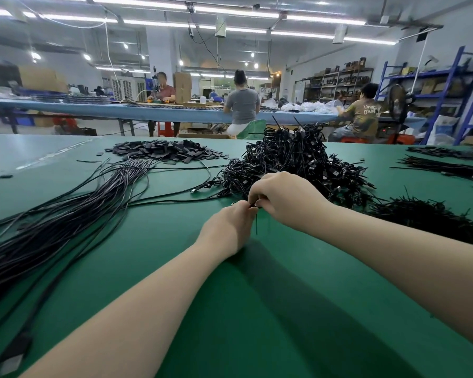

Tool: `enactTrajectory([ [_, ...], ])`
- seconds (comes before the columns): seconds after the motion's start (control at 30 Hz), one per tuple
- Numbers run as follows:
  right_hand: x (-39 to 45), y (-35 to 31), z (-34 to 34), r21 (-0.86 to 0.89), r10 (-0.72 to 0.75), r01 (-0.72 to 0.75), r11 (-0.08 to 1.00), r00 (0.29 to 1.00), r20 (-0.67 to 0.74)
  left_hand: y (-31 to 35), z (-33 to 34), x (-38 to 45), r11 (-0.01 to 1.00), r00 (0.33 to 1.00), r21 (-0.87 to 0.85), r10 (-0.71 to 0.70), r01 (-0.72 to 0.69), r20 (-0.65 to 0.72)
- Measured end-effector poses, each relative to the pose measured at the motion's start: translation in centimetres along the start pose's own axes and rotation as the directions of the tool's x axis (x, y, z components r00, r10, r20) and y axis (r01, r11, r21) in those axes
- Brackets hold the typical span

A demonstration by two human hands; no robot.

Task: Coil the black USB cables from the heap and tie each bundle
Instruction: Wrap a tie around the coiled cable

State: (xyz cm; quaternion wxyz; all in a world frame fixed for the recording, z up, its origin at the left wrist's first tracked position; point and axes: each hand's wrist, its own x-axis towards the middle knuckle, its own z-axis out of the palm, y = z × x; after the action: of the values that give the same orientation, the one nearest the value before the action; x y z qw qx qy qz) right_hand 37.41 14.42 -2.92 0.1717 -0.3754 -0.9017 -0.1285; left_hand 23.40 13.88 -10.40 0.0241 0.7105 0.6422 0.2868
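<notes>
My left hand (230, 227) and my right hand (281, 199) meet over the green table (257, 309), fingertips pinched together on a thin black tie (256, 222) whose loose end hangs down between them. What else they hold is hidden by the fingers. Just beyond the hands rises a tall heap of coiled, tied black cable bundles (292, 162). A long sheaf of uncoiled black USB cables (66, 211) fans across the table's left side, one cable (175, 200) running toward my hands.
A pile of black ties (426, 216) lies at the right, more black strands (445, 166) further back right. A flat pile of small black pieces (164, 151) sits at the back. Three people work at a blue table (148, 111) beyond.
</notes>
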Motion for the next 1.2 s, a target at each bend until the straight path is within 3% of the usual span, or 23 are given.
enactTrajectory([
  [0.3, -0.6, 0.1, 0.2, 0.037, -0.013, 0.014, 0.999, 1.0, -0.022, 0.8, -0.1, -0.1, 0.988, 0.992, 0.147, 0.018, -0.037, 0.128],
  [0.43, -0.9, 0.2, 0.1, 0.084, -0.024, 0.024, 0.996, 1.0, 0.001, 1.0, 0.3, -0.4, 0.982, 0.997, 0.188, -0.012, -0.003, 0.081],
  [0.53, -0.6, 1.1, -0.7, 0.224, -0.006, 0.004, 0.975, 1.0, 0.01, 1.0, 0.3, -0.8, 0.96, 0.992, 0.262, 0.115, -0.095, -0.061],
  [0.63, 0.0, 3.0, -1.4, 0.386, 0.057, -0.095, 0.918, 0.993, 0.108, 1.1, 0.0, -1.0, 0.893, 0.938, 0.366, 0.324, -0.261, -0.123],
  [0.77, -0.3, 5.6, -1.7, 0.69, 0.126, -0.361, 0.627, 0.921, 0.368, 1.4, -0.7, -1.2, 0.833, 0.84, 0.319, 0.518, -0.452, -0.16],
  [0.87, -0.7, 6.2, -1.4, 0.765, 0.05, -0.518, 0.383, 0.839, 0.542, 1.4, -1.3, -1.6, 0.802, 0.792, 0.268, 0.585, -0.534, -0.173],
  [0.97, -1.1, 6.5, -0.6, 0.798, -0.051, -0.59, 0.125, 0.799, 0.599, 1.5, -1.6, -2.1, 0.812, 0.782, 0.183, 0.584, -0.555, -0.22],
  [1.1, -1.4, 6.0, 0.7, 0.78, -0.08, -0.57, -0.256, 0.817, 0.571, 2.8, -1.3, -2.1, 0.858, 0.856, -0.217, 0.374, -0.465, -0.356],
  [1.2, -0.9, 4.4, 2.1, 0.755, -0.035, -0.463, -0.464, 0.861, 0.507, 3.3, -0.8, -1.2, 0.73, 0.931, -0.607, 0.113, -0.315, -0.348],
])
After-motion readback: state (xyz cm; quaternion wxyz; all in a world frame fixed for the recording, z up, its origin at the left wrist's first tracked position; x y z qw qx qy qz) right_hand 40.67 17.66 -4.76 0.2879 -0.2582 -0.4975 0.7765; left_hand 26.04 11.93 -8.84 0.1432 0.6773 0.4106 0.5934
